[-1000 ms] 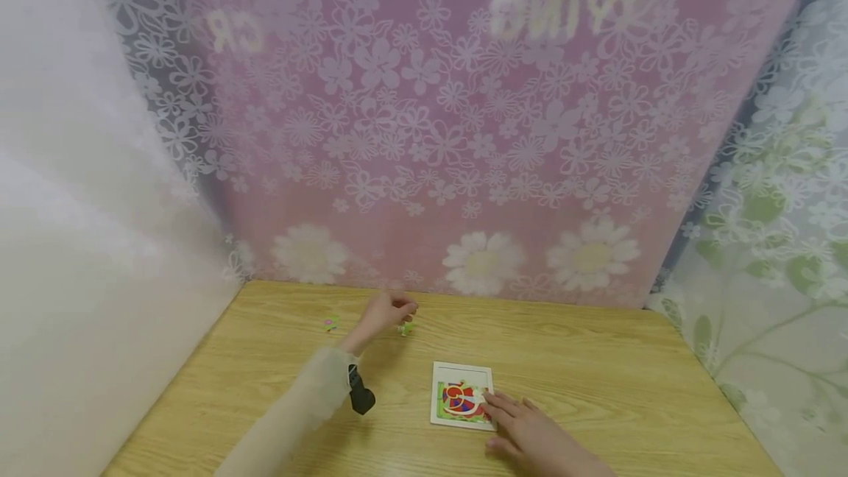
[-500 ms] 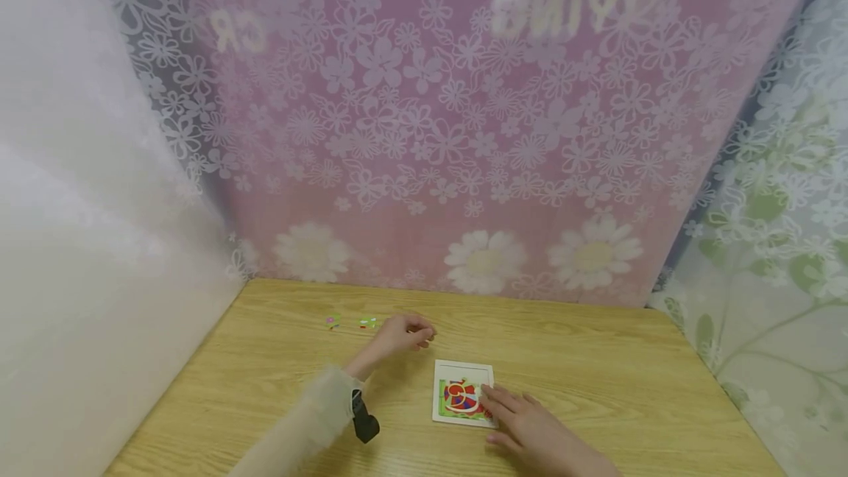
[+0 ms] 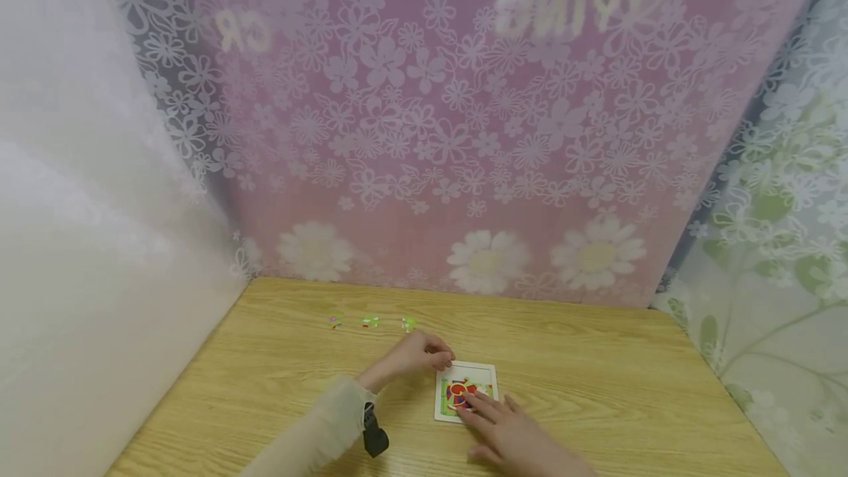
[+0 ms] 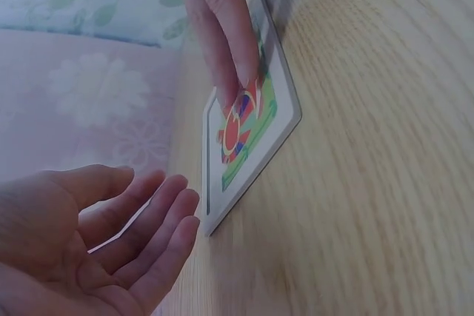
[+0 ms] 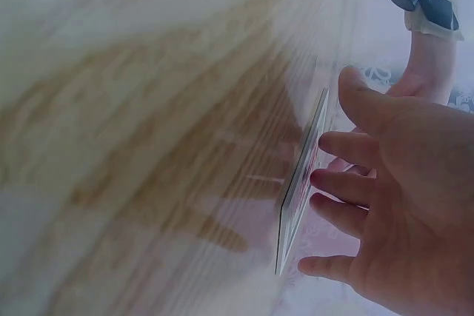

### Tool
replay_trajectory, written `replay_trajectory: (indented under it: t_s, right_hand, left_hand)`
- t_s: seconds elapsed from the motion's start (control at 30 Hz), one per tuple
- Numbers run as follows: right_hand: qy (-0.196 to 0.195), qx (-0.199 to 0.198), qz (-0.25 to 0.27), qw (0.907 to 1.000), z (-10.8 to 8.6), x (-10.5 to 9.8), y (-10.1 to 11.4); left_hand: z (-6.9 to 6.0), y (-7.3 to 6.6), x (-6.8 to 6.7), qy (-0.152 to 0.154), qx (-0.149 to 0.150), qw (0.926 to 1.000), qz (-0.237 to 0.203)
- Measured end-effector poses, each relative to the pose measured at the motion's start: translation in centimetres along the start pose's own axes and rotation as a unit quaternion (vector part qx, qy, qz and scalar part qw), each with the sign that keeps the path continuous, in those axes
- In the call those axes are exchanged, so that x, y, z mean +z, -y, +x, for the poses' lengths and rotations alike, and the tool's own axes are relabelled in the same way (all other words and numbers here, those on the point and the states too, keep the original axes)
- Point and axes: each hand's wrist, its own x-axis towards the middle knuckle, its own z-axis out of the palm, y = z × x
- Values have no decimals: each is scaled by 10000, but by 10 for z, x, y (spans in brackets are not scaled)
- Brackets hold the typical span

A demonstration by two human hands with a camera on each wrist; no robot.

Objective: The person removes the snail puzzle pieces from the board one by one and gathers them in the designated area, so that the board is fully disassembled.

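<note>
A square puzzle board (image 3: 438, 407) with a white frame lies flat on the table, its lower part filled with a red, blue and green picture and its upper strip bare white. My right hand (image 3: 513, 433) rests its straight fingertips on the picture. By the board's far left corner is my left hand (image 3: 414, 353); the left wrist view shows its fingers (image 4: 159, 234) loosely bent, with nothing visible between them. Three small green puzzle pieces lie in a row behind it: one with pink (image 3: 336, 321), a middle one (image 3: 371, 322) and one with white (image 3: 408, 324).
The wood-grain table (image 3: 596, 374) runs back to a pink flowered curtain (image 3: 430, 131). A pale sheet (image 3: 99, 241) closes off the left side and a leaf-patterned curtain (image 3: 782, 256) the right. A black wrist camera (image 3: 375, 436) is strapped below my left hand.
My left hand has come from the right-hand green piece toward me and rightward to the board's corner, leaving that piece on the table. My right hand has slid left, farther over the picture.
</note>
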Motion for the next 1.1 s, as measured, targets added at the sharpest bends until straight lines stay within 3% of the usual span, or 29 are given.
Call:
replay_trajectory:
  t_s: [0.2,0.53,0.83,1.1]
  right_hand:
    - [128,139,144,9997,1,-3,6]
    - [87,114,92,9999,1,0,5]
    - [276,183,258,9991,2,-1,5]
    - [342,257,294,9987,1,-4,8]
  left_hand:
    - [2,2,6,116,-139,9992,368]
    - [4,-3,9,453,-103,9948,903]
    - [9,-10,11,537,-91,9846,1658]
    - [13,-13,12,653,-123,9770,2024]
